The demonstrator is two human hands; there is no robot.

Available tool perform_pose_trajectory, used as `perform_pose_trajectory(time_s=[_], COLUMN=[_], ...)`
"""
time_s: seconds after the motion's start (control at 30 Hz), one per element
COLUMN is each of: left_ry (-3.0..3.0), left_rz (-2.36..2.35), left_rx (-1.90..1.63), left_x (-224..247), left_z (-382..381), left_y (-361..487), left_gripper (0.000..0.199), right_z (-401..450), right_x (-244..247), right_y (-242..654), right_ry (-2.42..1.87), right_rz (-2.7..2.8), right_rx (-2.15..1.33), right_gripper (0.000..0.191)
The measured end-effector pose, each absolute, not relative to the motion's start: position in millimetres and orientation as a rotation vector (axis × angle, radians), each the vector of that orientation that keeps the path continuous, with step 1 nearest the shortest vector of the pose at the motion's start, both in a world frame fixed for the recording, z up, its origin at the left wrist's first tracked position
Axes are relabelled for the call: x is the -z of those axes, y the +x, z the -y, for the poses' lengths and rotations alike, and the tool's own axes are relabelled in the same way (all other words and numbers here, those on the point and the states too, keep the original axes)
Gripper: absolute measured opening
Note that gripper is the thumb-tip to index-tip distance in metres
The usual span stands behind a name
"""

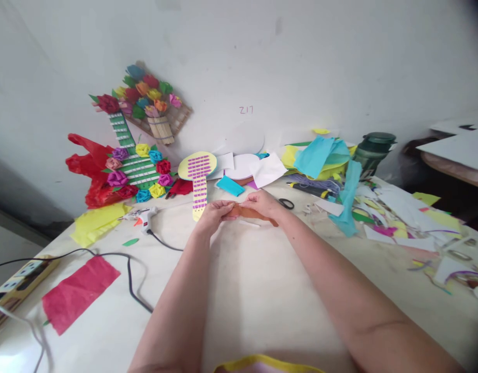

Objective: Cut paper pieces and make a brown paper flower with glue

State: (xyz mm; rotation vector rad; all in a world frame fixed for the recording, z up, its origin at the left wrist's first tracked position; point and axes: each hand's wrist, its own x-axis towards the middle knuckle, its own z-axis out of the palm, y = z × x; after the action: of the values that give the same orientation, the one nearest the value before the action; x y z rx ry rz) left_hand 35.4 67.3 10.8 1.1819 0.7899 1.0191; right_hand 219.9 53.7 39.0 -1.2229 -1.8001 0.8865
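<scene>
Worktable (242, 305), broad, pale, smooth-topped, set against a white wall.

Guitar-shaped panel (127, 144), upright at the far left: green face with white crossbars, rimmed by folded paper roses in several colours.

Crepe sheet (81, 295), crimson, oblong, finely wrinkled; flat at the near left.

Flask (373, 156), dark green, lidded, translucent-looking; far right.

Long-necked cutout (200, 197), yellow, round-headed, with rows of purple bars; its lower end lies just beyond the left hand.

Left hand (218, 213): thumb and fingers closed in a pinch on the left end of an orange strip (252, 213).
Right hand (263, 203): fingers closed on the same strip's upper edge, near its middle.
The strip, thin and probably crepe, lies between the two, its long axis crosswise to the forearms; neither hand is nearer. The right end droops beneath the right wrist.

Glue gun (146, 220), white, hard-shelled, black-corded; left of the left hand.

Packet (231, 186), bright blue, flat, rectangular; beyond both hands.

Leaf (130, 242), green, pointed, apparently paper.
</scene>
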Motion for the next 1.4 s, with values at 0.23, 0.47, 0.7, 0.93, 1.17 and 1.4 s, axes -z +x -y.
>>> perform_pose_trajectory(time_s=[0.23,0.47,0.7,0.93,1.17,1.4], left_ry=[1.132,1.072,1.117,1.121,1.139,1.153], left_rz=[-0.79,-0.788,-0.802,-0.819,-0.85,-0.839], left_rx=[-1.015,-1.076,-1.109,-1.119,-1.107,-1.111], left_x=[-15.2,-16.1,-16.8,-18.6,-21.5,-17.7], left_z=[-64.8,-64.9,-63.5,-62.2,-60.4,-62.6], left_y=[35.9,36.2,38.4,37.8,39.1,37.7], left_gripper=[0.029,0.031,0.03,0.031,0.032,0.031], right_z=[-55.9,-54.6,-48.6,-57.3,-62.7,-63.7], right_x=[-35.7,-35.2,-43.3,-39.5,-39.4,-35.8], right_y=[222.6,222.6,225.4,237.6,238.8,227.4], right_ry=[-1.13,-1.016,-1.172,-1.21,-1.077,-1.102], right_rz=[1.786,1.62,1.681,1.822,1.814,1.883], right_rx=[-0.972,-1.239,-1.183,-1.202,-1.058,-0.998], right_gripper=[0.028,0.03,0.024,0.032,0.034,0.023])
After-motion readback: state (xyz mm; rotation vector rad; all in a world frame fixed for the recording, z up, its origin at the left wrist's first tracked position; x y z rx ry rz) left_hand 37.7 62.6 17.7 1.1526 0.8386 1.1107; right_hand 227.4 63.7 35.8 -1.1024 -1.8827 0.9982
